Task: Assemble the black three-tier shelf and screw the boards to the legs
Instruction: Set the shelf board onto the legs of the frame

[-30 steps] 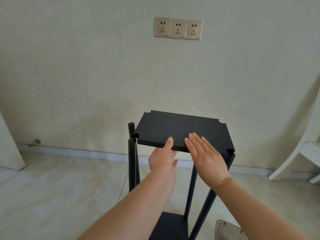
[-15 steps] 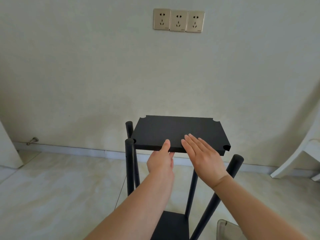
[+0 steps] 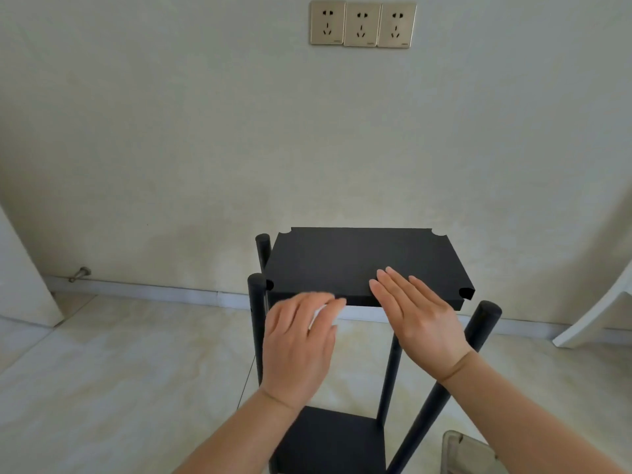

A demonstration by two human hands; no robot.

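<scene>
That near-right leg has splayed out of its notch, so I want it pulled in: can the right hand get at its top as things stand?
Probably yes. The right hand lies flat on the top board, with open space between it and the leg top.

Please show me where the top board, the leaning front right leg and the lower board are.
top board (image 3: 342,258): head view, bare top face.
front right leg (image 3: 484,319): head view, upper end.
lower board (image 3: 335,439): head view, top face.
</scene>
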